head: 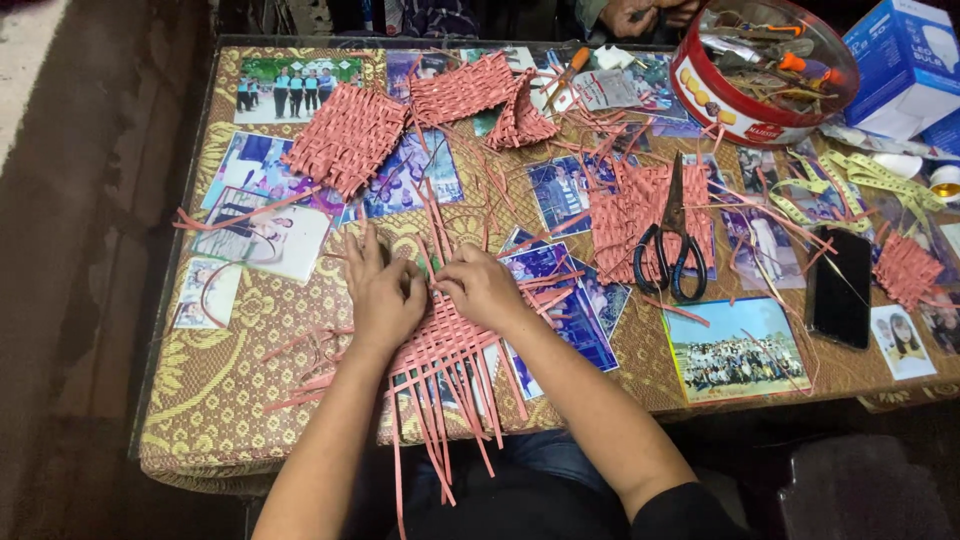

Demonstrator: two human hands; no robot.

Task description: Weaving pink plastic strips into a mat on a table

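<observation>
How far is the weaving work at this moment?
Done: several woven pink panels lie at the far side of the table, one more under the scissors. In hand: the left hand and right hand press on a half-woven mat. Left: its long strip ends hang loose and unwoven over the edge.

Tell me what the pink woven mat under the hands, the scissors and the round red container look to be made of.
Woven mat: thin flat pink strips, likely plastic or paper strapping; matte, loose ends springing out stiffly. Both the left hand and right hand press on it.
Scissors: dull grey metal blades, glossy black handles, probably plastic.
Round container: seemingly a painted metal tin; glossy red wall, thin rim.
</observation>
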